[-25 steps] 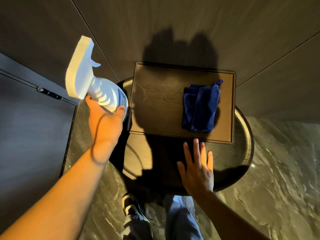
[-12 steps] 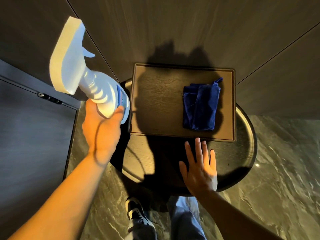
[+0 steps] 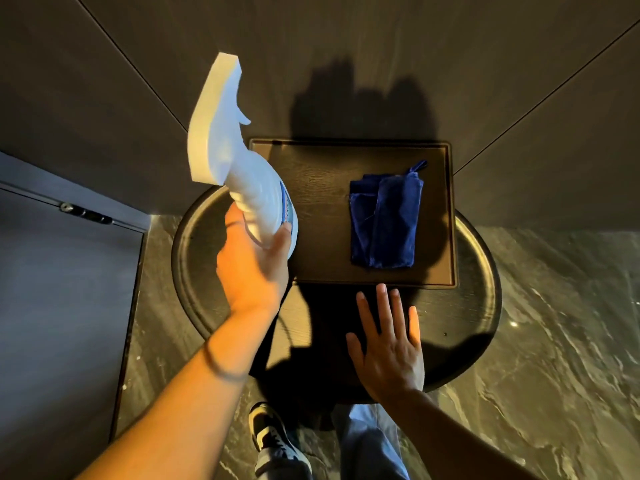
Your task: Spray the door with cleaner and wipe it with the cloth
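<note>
Door point(image 3: 62, 306) at far left, dark grey, with a small metal fitting point(image 3: 86, 212) near its top edge; nothing touches it. Your left hand point(image 3: 252, 268) is wrapped around the lower body of the white spray bottle point(image 3: 239, 174), thumb pressed on the blue label side. You hold the bottle off the table, tilted, its spray head up and toward the wall panels, trigger facing right. A thin dark band point(image 3: 221, 365) circles your left forearm. Under the bottle sits the round dark table point(image 3: 485, 271), carrying a rectangular wooden tray point(image 3: 311, 209). Blue cloth point(image 3: 384, 220) lies folded on the right half of the tray, loop at its far corner, untouched. Your right hand point(image 3: 391, 351) lies flat on the table just in front of the tray's near edge, fingers spread, gripping nothing. Below, your shoe point(image 3: 273, 441) and pale trouser leg stand on marbled floor point(image 3: 554, 375).
</note>
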